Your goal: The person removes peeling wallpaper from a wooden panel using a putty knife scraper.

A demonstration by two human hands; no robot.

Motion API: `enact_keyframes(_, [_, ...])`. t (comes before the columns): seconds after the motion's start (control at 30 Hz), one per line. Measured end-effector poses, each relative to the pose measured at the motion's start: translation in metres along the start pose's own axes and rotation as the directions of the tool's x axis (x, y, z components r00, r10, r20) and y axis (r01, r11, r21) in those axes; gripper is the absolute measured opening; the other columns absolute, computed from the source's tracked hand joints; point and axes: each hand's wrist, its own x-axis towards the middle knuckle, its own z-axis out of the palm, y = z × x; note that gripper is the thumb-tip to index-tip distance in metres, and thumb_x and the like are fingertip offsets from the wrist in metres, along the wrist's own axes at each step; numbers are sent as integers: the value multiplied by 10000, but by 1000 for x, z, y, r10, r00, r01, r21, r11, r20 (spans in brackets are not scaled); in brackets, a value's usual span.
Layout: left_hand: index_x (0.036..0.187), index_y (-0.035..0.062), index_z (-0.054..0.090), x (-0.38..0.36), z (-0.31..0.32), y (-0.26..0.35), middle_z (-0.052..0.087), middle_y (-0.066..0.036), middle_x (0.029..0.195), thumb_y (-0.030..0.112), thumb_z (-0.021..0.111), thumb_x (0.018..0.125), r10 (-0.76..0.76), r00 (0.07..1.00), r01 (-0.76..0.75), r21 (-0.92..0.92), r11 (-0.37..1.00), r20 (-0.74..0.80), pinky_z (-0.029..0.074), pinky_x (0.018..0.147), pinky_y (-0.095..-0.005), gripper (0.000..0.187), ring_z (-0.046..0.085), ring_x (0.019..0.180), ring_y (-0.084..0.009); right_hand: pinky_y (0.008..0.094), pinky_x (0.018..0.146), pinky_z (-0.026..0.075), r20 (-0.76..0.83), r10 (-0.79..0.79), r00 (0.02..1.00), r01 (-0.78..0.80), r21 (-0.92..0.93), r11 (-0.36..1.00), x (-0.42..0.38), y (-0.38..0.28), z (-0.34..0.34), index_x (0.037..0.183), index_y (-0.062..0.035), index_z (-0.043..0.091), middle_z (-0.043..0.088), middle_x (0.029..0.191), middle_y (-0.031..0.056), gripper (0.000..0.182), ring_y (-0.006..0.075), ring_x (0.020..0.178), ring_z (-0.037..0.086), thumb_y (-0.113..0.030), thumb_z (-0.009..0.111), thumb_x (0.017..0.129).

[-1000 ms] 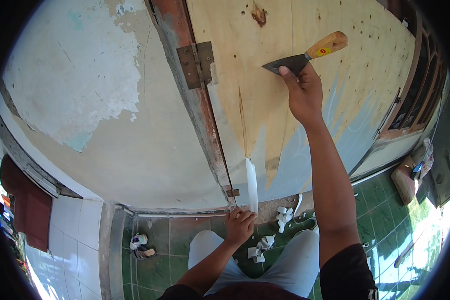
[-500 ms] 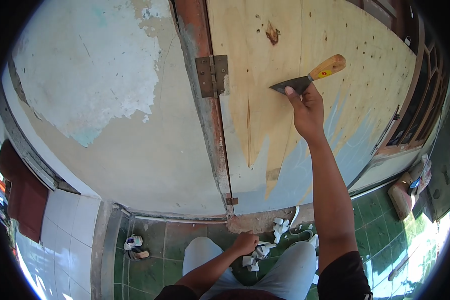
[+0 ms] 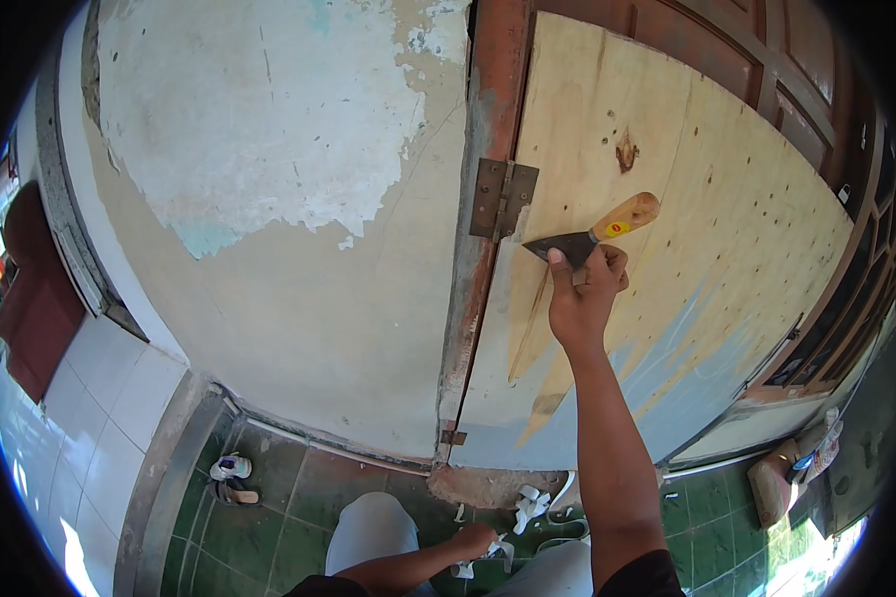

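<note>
My right hand [image 3: 584, 294] grips a putty knife [image 3: 627, 216] by its dark triangular blade, thumb on the near face. Its wooden handle, with a yellow label, points up to the right. The blade's corner is at the left part of a plywood door panel [image 3: 747, 199], just below a rusty hinge [image 3: 503, 199]; contact cannot be made out. Grey-blue paint [image 3: 657, 368] covers the panel's lower part in jagged patches. Low down between my knees, my left hand [image 3: 475, 540] is closed, and what its fingers hold, if anything, is hidden. White curled peelings [image 3: 531, 507] lie beside it.
A wall [image 3: 299, 328] with flaking paint stands left of the reddish door frame [image 3: 496, 90]. Shoes [image 3: 234, 480] sit on the green tiled floor [image 3: 259, 527]. A sack-like bundle [image 3: 777, 483] rests at right. Dark red cloth [image 3: 40, 298] hangs at far left.
The view has swung, so the door and wall appear farther right and lower. My right hand has brought the putty knife left across the panel, closer to the hinge. My left hand stays low and closed.
</note>
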Motion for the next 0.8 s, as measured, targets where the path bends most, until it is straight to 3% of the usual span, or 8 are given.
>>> enact_keyframes(0.13, [1214, 18, 719, -7, 14, -4, 720, -288, 1138, 94, 695, 803, 61, 996, -66, -70, 995, -71, 585, 832, -535, 419, 732, 969, -439, 452, 969, 253, -38, -6, 999, 5, -16, 1000, -2, 1, 7, 1010, -68, 669, 552, 989, 94, 216, 264, 1040, 421, -257, 765, 968])
enact_keyframes(0.23, [1394, 50, 639, -6, 21, -15, 647, -286, 1355, 95, 677, 825, 219, 970, -186, 253, 949, -108, 575, 923, -514, 572, 704, 1087, -442, 451, 983, 259, -86, 5, 996, -10, -56, 998, -5, 1, 15, 1041, -67, 671, 556, 978, 87, 202, 261, 1018, 437, -247, 744, 984])
enact_keyframes(0.33, [1352, 55, 672, -15, -24, 13, 598, -256, 1455, 109, 668, 834, -103, 987, 123, -175, 977, 121, 536, 1011, -534, 521, 649, 1219, -440, 440, 1002, 271, -127, 123, 984, -124, -4, 992, -14, -11, 24, 1074, -64, 664, 603, 971, 69, 189, 248, 975, 465, -230, 719, 1005])
enact_keyframes(0.43, [1333, 74, 696, -9, -32, 10, 537, -224, 1541, 120, 665, 838, -75, 994, 83, -103, 991, 74, 509, 1047, -548, 498, 593, 1328, -405, 425, 1018, 282, -100, 231, 968, -205, 216, 955, -21, -12, 28, 1090, -61, 657, 675, 964, 55, 171, 232, 945, 487, -209, 703, 1020])
enact_keyframes(0.53, [1294, 92, 726, -1, -53, 9, 536, -209, 1550, 127, 653, 855, -13, 998, 17, 84, 996, -53, 478, 1074, -577, 446, 540, 1401, -386, 419, 1029, 287, -75, 264, 962, -229, 316, 921, -29, -7, 32, 1098, -59, 651, 725, 954, 59, 163, 222, 949, 504, -193, 704, 1022])
enact_keyframes(0.63, [1261, 90, 742, 6, -103, 25, 527, -181, 1564, 122, 662, 872, -26, 964, 72, 165, 984, -266, 457, 1086, -574, 398, 489, 1446, -391, 418, 1025, 298, -107, 216, 970, -176, 295, 939, -37, -2, 35, 1062, -64, 658, 737, 944, 60, 135, 216, 939, 514, -177, 715, 1015])
enact_keyframes(0.73, [1217, 95, 744, 13, -170, 35, 568, -157, 1519, 138, 661, 895, 76, 838, 62, 232, 971, -540, 414, 1122, -576, 336, 469, 1457, -394, 411, 1009, 320, -112, 150, 982, -124, 208, 970, -34, 1, 32, 1028, -69, 680, 746, 949, 66, 99, 236, 934, 545, -150, 730, 998])
enact_keyframes(0.8, [1201, 98, 742, 10, -232, 50, 586, -129, 1503, 116, 671, 891, 197, 685, 4, 273, 962, -702, 408, 1118, -565, 319, 484, 1443, -377, 407, 992, 346, -116, 51, 992, -40, 101, 994, -34, 3, 23, 1020, -65, 698, 755, 965, 76, 88, 258, 945, 581, -117, 745, 966])
